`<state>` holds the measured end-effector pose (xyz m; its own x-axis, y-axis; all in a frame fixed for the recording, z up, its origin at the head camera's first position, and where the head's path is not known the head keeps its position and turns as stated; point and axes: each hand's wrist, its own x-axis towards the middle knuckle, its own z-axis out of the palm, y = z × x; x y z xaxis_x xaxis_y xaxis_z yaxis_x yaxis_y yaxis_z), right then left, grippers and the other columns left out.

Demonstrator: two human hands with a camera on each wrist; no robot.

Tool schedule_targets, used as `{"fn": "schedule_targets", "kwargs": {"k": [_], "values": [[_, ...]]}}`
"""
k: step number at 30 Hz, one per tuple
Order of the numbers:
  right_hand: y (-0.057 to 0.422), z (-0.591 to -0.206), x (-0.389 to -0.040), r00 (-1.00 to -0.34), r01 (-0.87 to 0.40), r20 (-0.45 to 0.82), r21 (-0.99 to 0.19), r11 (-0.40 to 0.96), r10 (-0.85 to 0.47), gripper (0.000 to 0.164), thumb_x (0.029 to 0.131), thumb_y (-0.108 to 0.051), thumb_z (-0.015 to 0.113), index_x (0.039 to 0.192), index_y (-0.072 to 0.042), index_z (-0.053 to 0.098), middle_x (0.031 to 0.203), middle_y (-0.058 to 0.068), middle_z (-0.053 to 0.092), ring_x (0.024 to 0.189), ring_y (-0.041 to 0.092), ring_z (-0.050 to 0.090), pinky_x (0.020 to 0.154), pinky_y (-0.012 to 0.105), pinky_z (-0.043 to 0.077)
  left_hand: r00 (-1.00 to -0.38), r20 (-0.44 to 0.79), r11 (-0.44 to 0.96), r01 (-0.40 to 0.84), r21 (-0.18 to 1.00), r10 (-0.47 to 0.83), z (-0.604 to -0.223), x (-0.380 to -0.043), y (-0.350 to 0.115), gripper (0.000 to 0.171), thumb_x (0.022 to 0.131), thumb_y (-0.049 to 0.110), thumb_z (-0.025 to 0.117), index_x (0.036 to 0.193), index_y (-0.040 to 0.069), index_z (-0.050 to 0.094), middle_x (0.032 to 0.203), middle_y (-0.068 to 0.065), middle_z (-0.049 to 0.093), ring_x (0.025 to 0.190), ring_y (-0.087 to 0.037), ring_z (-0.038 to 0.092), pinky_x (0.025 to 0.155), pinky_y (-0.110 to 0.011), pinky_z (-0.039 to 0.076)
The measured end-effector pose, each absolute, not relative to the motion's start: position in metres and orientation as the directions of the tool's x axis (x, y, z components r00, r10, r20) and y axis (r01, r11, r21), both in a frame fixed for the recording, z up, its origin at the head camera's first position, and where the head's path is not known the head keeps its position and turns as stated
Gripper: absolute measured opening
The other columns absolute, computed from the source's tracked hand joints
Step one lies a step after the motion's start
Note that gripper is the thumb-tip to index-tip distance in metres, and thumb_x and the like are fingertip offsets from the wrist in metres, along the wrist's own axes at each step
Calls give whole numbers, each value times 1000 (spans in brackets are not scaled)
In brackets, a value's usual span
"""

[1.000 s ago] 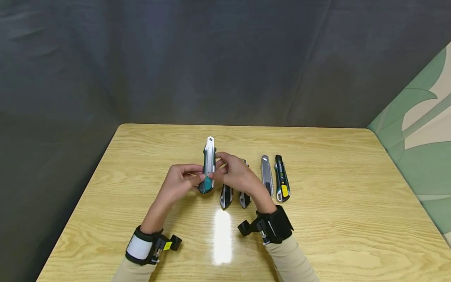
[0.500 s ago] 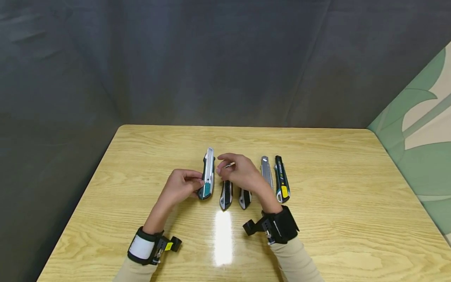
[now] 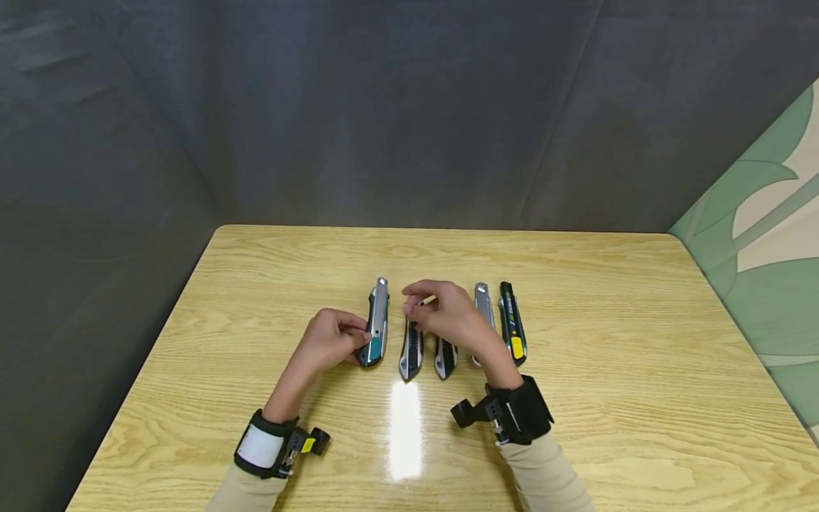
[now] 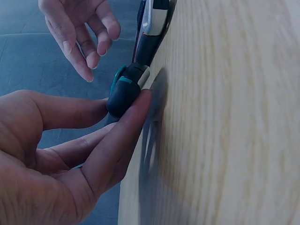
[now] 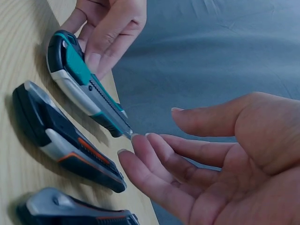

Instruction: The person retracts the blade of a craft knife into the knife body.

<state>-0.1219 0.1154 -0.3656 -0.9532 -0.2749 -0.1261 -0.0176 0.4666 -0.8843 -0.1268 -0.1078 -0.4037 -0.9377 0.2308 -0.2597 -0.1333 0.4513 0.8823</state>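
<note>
My left hand point(image 3: 333, 340) pinches the lower end of a teal, black and silver utility knife point(image 3: 379, 316) between thumb and fingers. In the left wrist view the knife's dark rounded end point(image 4: 125, 93) sits between thumb and forefinger, close over the wood. My right hand point(image 3: 448, 313) is to the right of it with fingers loosely bent, holding nothing. Its fingertips point(image 5: 126, 157) come near the knife's front end in the right wrist view. From above, this hand covers the upper parts of two black and silver utility knives, the nearer one point(image 3: 411, 355) and its neighbour point(image 3: 446, 359).
Farther right on the wooden table point(image 3: 608, 355) lie a silver utility knife point(image 3: 484, 302) and a black one with a yellow patch point(image 3: 512, 323). All the knives form a row. A dark cloth point(image 3: 409, 114) hangs behind the table, and a leaf-patterned fabric point(image 3: 768, 235) borders its right side.
My right hand has let go of the teal knife and drawn off to the right. The left hand has lowered the knife toward the table, its upper end dropping toward me.
</note>
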Motion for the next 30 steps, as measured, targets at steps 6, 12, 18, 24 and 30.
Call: {"fn": "schedule_targets", "kwargs": {"k": [6,12,18,24,30], "values": [[119,-363,-121,-955,-25,-130,-861,509,-266,25,93,-20,58,117,-18,62,103,7,65,77,26,66,66,43,56,-944,-246,504,-106,857,220,-407,-127,-108,18,80,7,70,96,-2,71,85,-17,71,59,-18,65,51,-33,59],[125,-362,-119,-961,-50,-107,-838,544,-254,25,92,-18,58,117,-18,63,103,6,66,77,24,66,59,34,51,-946,-252,582,-90,808,204,-404,-126,-109,15,80,10,70,93,1,72,82,-13,71,59,-16,63,49,-31,57],[133,-362,-117,-954,-60,-113,-835,548,-277,26,93,-21,57,118,-19,63,101,5,65,77,24,65,59,35,52,-943,-260,657,-62,751,208,-399,-122,-110,7,81,10,68,83,3,71,75,-11,69,50,-18,62,45,-31,55],[137,-361,-117,-950,-66,-108,-848,527,-293,28,93,-15,56,120,-14,62,101,9,65,80,25,65,64,38,56,-943,-274,673,-80,735,188,-395,-118,-111,5,81,7,66,78,4,68,70,-11,67,46,-20,61,41,-34,56],[142,-360,-119,-966,-122,-38,-805,581,-255,26,94,-20,57,119,-16,63,109,7,66,90,21,62,70,40,57,-945,-280,680,-93,727,170,-391,-116,-114,7,81,4,61,82,4,68,72,-12,66,47,-22,61,40,-35,55]]}}
